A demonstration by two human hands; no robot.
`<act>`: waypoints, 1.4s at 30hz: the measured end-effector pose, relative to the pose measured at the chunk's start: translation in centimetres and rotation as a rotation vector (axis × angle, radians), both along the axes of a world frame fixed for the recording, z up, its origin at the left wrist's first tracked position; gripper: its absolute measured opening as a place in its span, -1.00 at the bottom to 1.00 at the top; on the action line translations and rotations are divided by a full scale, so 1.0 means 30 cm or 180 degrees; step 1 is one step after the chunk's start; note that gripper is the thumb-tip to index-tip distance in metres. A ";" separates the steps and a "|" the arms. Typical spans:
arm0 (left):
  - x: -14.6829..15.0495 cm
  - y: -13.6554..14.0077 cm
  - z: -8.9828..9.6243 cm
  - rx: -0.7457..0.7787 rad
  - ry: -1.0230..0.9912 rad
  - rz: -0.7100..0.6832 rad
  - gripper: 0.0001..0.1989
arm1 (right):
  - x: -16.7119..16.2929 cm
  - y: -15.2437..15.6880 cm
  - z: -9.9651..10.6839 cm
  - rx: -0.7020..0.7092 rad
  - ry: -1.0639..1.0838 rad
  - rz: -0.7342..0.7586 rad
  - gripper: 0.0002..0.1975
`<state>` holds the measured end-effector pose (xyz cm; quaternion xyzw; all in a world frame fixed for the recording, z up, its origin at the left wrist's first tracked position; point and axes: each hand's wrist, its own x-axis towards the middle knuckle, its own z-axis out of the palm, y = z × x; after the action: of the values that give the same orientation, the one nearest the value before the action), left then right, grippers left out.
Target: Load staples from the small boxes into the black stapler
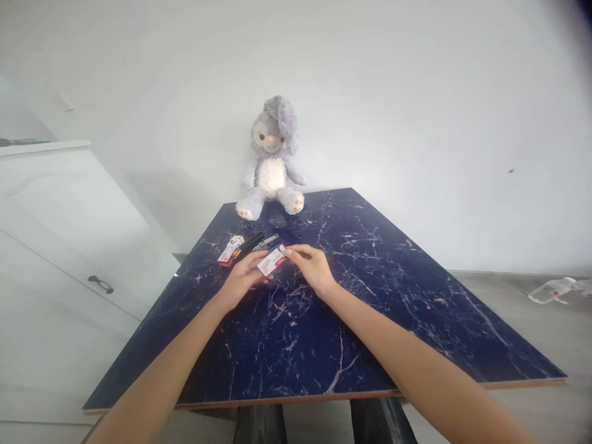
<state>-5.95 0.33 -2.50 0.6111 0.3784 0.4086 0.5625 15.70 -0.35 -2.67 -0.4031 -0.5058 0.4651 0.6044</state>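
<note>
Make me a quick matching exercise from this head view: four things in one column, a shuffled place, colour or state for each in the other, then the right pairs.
Things:
1. plush toy
2. held box
3. table
4. handle

Descriptions:
A. dark blue with pale veins
B. in the left hand, with the right hand at one end
C. dark, on the white cabinet
D. grey, seated upright

Pairs: 1-D, 2-B, 3-A, 4-C

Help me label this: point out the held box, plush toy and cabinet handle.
Held box (271, 261), head view: printed face.
Plush toy (272, 177), head view: white belly.
Cabinet handle (100, 284), head view: its middle.
</note>
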 end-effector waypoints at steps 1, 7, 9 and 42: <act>0.002 -0.001 0.002 0.0098 0.0090 0.0043 -0.47 | 0.001 0.000 0.004 -0.0105 0.0166 0.0204 -0.68; -0.006 -0.008 0.014 -0.0021 0.0250 -0.0355 -0.47 | 0.026 -0.002 0.026 -0.0361 0.0459 0.0975 -0.64; -0.013 -0.007 0.011 -0.0132 0.0172 -0.0434 -0.48 | 0.037 0.002 0.024 -0.0489 0.0662 0.1186 -0.60; 0.027 -0.007 0.009 0.0373 0.0421 0.0421 -0.41 | 0.032 0.029 0.003 -0.0539 0.0467 0.0288 -0.72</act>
<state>-5.15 0.13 -2.23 0.6422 0.4296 0.4250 0.4715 16.67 0.53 -2.57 -0.3943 -0.4368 0.5612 0.5820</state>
